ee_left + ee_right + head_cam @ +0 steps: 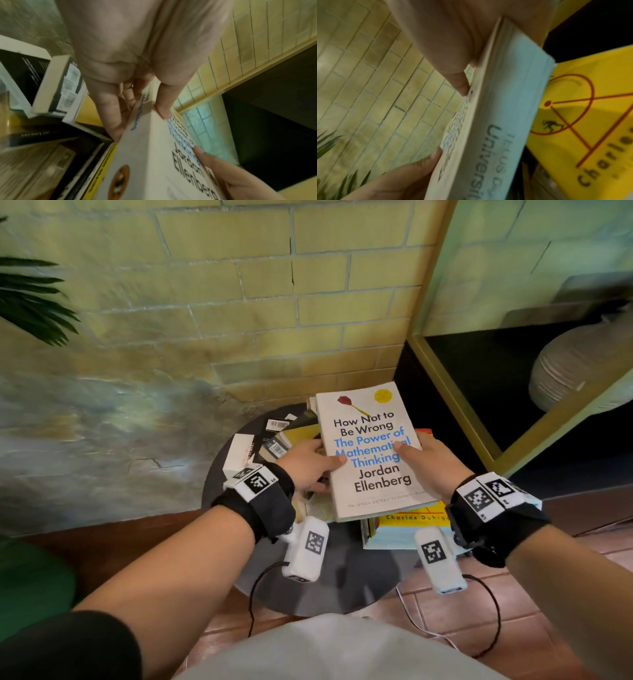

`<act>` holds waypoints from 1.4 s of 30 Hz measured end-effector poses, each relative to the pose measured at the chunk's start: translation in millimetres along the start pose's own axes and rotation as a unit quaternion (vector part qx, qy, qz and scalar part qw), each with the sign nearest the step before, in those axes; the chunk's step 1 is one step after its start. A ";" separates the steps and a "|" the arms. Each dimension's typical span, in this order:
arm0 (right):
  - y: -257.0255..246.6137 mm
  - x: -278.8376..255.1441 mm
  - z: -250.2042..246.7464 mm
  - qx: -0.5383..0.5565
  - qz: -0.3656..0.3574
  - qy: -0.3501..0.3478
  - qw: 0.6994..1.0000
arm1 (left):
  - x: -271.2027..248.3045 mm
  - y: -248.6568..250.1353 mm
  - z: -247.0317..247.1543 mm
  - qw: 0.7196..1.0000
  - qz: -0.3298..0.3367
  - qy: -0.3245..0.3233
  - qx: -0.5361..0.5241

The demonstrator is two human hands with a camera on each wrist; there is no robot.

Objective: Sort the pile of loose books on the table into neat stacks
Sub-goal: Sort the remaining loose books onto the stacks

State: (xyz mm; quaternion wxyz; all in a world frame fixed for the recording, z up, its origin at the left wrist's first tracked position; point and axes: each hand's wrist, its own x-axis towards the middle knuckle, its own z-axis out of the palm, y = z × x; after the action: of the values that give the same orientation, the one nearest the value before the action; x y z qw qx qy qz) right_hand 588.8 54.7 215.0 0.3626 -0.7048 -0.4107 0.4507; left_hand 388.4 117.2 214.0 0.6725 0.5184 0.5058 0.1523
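While I held the white book [371, 450] above the round table's [342, 587] right edge, my left hand [305, 465] and right hand [430, 463] pinched its 2 sides; released crooked onto the yellow book [416, 517], it could slide off.

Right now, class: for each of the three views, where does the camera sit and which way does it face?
Head: worn high, facing down at the white book over the round table; both forearms show, left hand, right hand.
Left wrist: looks along the left-hand fingers at the book's spine.
Right wrist: looks along the right thumb at its page edge and the yellow book.
All three share the white book.
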 end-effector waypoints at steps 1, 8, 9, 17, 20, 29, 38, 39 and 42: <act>3.2 0.9 -6.9 -0.007 0.004 0.001 1.000 | 3.6 0.7 7.9 1.000 0.000 0.005 0.016; 32.7 4.1 -44.5 -0.061 0.000 0.011 0.998 | 25.1 -10.2 64.8 0.998 0.021 0.037 0.048; 36.9 4.4 -48.6 -0.075 0.007 0.015 0.997 | 27.3 -13.4 71.6 0.996 0.025 0.046 0.067; 63.4 13.7 -53.1 -0.132 0.026 0.012 0.991 | 42.1 -27.2 104.5 0.976 0.028 0.127 0.174; 66.5 15.9 -49.8 -0.137 0.034 0.013 0.990 | 40.9 -27.5 108.5 0.972 0.017 0.138 0.191; 78.7 19.3 -52.3 -0.177 0.052 0.040 0.982 | 40.9 -22.4 116.2 0.969 0.005 0.139 0.207; 88.9 18.7 -53.1 -0.137 0.078 0.023 0.987 | 34.1 -28.6 124.4 0.982 -0.011 0.124 0.144; 92.2 20.5 -52.6 -0.120 0.078 0.016 0.990 | 33.5 -30.4 126.6 0.986 -0.022 0.114 0.119; 111.5 31.9 -55.9 -0.033 0.100 -0.010 0.994 | 30.9 -32.5 131.4 0.990 -0.048 0.092 0.091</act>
State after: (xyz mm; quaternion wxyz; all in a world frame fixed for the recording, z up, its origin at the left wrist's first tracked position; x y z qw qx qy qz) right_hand 677.2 31.2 124.5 0.2879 -0.7498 -0.3560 0.4776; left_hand 501.8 54.8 163.8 0.5797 0.5362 0.6016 0.1202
